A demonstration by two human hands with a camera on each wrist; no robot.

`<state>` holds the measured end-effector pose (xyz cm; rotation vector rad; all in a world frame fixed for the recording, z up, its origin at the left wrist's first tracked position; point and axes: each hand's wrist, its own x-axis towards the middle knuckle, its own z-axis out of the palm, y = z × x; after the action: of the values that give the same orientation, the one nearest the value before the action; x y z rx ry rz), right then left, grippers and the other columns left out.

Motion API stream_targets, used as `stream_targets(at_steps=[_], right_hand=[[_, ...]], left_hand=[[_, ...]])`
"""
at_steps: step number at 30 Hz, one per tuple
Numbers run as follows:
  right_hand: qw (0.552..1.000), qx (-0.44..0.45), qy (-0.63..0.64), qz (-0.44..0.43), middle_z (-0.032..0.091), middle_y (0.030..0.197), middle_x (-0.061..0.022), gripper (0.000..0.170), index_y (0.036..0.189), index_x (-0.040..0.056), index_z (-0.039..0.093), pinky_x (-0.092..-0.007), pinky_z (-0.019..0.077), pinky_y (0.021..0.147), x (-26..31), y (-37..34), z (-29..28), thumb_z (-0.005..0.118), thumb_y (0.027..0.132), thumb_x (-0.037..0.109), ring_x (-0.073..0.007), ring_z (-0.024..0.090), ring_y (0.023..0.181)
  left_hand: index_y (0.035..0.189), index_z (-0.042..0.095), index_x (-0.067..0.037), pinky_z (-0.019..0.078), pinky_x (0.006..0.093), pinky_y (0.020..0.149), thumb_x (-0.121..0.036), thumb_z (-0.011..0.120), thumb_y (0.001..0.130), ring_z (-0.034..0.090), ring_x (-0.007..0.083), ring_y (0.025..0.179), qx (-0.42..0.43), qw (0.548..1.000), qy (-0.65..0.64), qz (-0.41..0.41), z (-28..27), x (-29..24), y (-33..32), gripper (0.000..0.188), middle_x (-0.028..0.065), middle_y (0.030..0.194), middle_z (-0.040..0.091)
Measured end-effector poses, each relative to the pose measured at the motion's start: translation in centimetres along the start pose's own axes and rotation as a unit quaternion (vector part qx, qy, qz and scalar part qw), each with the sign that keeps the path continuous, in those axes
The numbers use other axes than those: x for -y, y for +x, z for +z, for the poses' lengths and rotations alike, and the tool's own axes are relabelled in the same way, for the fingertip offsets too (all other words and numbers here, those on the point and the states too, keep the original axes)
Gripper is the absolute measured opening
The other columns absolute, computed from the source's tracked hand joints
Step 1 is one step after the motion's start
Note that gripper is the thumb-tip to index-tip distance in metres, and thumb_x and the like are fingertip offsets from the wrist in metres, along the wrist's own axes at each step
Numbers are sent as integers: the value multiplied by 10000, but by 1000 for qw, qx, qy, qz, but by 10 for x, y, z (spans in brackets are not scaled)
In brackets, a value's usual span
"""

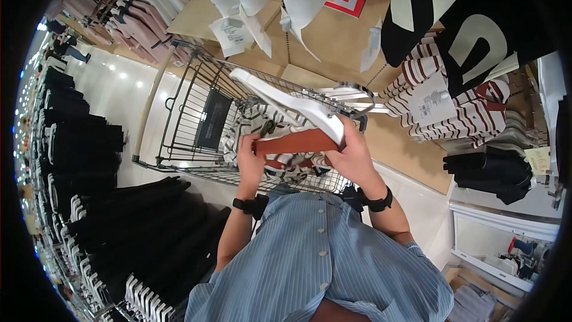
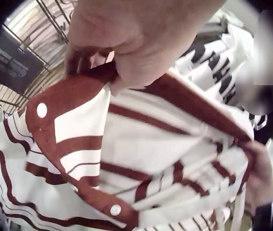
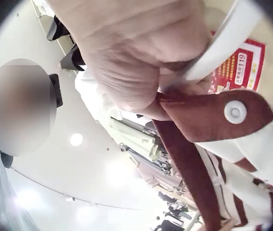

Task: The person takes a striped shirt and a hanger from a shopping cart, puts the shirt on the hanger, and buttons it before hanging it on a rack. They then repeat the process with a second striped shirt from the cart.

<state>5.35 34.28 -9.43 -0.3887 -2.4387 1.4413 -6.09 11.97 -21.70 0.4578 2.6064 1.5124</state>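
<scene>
Both hands hold up a white shirt with brown stripes, a brown band along its neck opening and white buttons (image 2: 141,144), over a shopping cart. At one side of the opening, my left hand (image 1: 250,160) pinches the brown band (image 1: 292,144) between thumb and fingers. My right hand (image 1: 356,152) grips the other end of the band together with a white hanger (image 1: 298,105), which slants up and left across the cart. In the right wrist view the hanger (image 3: 228,41) passes between that hand's fingers, close to a brown tab with a button (image 3: 235,111).
The wire cart (image 1: 179,122) holds patterned cloth (image 1: 250,122) below the hands. Black garments (image 1: 143,220) hang on a rack at the left. Striped shirts (image 1: 429,101) hang at the right, and large black-and-white garments (image 1: 441,0) hang overhead. A mirror (image 1: 494,244) stands low at the right.
</scene>
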Motion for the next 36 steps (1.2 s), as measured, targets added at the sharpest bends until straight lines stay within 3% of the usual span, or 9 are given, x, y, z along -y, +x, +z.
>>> stream_targets(at_steps=[2, 4, 7, 11, 19, 26, 30, 33, 36], right_hand=[[1000, -4, -25, 9, 645, 900, -158, 542, 1274, -20, 463, -310, 529, 561, -21, 0, -3, 628, 757, -24, -201, 667, 642], [997, -5, -79, 5, 652, 919, -165, 541, 1276, -37, 461, -319, 540, 582, -33, 1, -9, 613, 756, -38, -228, 678, 666], [994, -35, -40, 99, 628, 834, -229, 522, 1213, -4, 505, -436, 492, 702, -55, -5, -1, 628, 706, 14, -424, 632, 800], [985, -70, 36, 157, 668, 971, -240, 493, 1205, -17, 530, -369, 521, 788, -74, -12, 1, 632, 724, 8, -364, 678, 905], [989, -41, 18, 144, 687, 845, -106, 433, 1157, -40, 619, -268, 501, 675, -66, -44, -38, 776, 789, 126, -121, 605, 723], [992, -52, -22, 114, 685, 848, -86, 305, 1060, -42, 672, -258, 497, 664, -42, -78, -96, 746, 779, 51, -112, 608, 725], [992, -45, 68, 95, 663, 865, -61, 316, 1081, -28, 655, -254, 494, 649, -48, -77, -70, 735, 781, 33, -106, 595, 726], [992, -52, 79, 85, 644, 941, -73, 327, 1103, -17, 635, -259, 480, 648, -29, -59, -42, 732, 811, 92, -115, 591, 756], [997, -11, 44, 68, 650, 926, -74, 300, 1082, -16, 644, -257, 481, 668, -35, -65, -45, 726, 819, 105, -109, 590, 761]], left_hand=[[1069, 583, 0, 503, 352, 741, 115, 585, 772, 611, 268, 864, -90, 995, -48, 5, -10, 24, 0, 318, 139, 1061, 561], [1071, 594, 2, 495, 329, 724, 100, 595, 785, 610, 248, 837, -173, 973, 142, 62, -33, 27, 7, 302, 136, 1035, 585], [1068, 602, 15, 480, 304, 699, 62, 602, 813, 591, 203, 791, -138, 990, 1, -20, -50, 33, 16, 260, 97, 981, 618], [1044, 601, 47, 490, 289, 709, -33, 593, 865, 596, 147, 795, -38, 912, -294, -283, -46, 20, 22, 196, 54, 903, 634], [1048, 555, 63, 493, 289, 736, 2, 608, 810, 607, 152, 812, -64, 965, -193, -164, -34, -33, 52, 252, 113, 904, 651], [1064, 565, -2, 472, 432, 843, 30, 630, 718, 542, 407, 959, -139, 987, 71, -45, -12, -83, 54, 354, 201, 1054, 493], [1069, 549, -4, 475, 457, 819, 68, 601, 726, 545, 420, 931, -124, 982, 108, 95, 17, -113, 34, 354, 200, 1070, 489], [1045, 551, -2, 476, 459, 808, 84, 595, 731, 549, 415, 944, -61, 996, 44, 55, 13, -146, 18, 329, 189, 1067, 495], [1045, 539, -1, 479, 453, 797, 80, 608, 723, 559, 406, 932, -174, 981, 3, 86, -15, -142, 46, 339, 188, 1069, 494]])
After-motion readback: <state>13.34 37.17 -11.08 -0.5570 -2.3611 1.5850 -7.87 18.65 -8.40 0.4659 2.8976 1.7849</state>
